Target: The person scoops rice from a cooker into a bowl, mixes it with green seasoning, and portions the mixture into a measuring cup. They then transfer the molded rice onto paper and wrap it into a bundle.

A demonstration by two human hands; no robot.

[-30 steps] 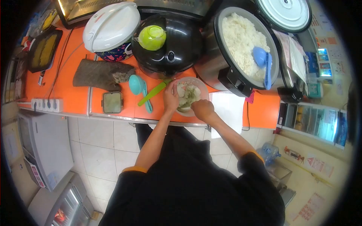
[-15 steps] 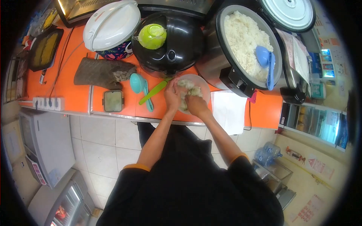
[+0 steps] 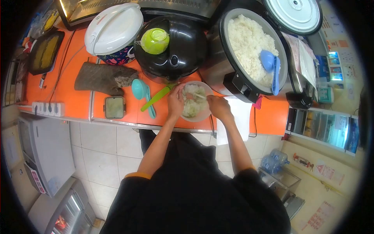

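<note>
A translucent, pale bowl [image 3: 203, 113] with white rice [image 3: 191, 108] in it stands near the front edge of the orange counter. My left hand [image 3: 176, 102] grips its left rim. At the bowl's right side, my right hand [image 3: 219, 107] is closed round a thin, pale-handled utensil [image 3: 200, 96] that reaches into the rice; its working end is hidden. A light green spatula [image 3: 156, 99] and a turquoise scoop [image 3: 142, 92] lie left of my left hand. Beyond the bowl, a large rice cooker [image 3: 249, 48] full of rice has a blue scoop [image 3: 270, 66] in it.
A black lidded cooker [image 3: 177, 43] carries a lime-green bowl [image 3: 155, 41]. Further left are a white-lidded pot [image 3: 115, 29], a dark folded cloth [image 3: 99, 78] and a small square container [image 3: 114, 107]. White paper [image 3: 235, 123] overhangs the counter edge at right.
My right hand has drawn back to the right from inside the bowl, and the pale utensil now shows. My left hand stays at the rim. The whole view has shifted slightly.
</note>
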